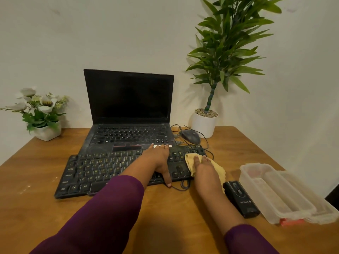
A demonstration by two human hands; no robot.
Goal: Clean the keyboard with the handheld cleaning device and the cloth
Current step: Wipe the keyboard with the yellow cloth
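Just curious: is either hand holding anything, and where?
Nothing gripped: the right hand presses the cloth onto the keyboard, right end; the left hand spans its middle.

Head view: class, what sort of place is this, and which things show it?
Probably a home or office desk: an open black laptop, a black wired keyboard and a grey wired mouse on a brown wooden table.

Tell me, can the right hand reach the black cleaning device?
Probably yes: the cleaning device lies uncovered close beside the right hand, with nothing between them, though that hand is pressing the cloth.
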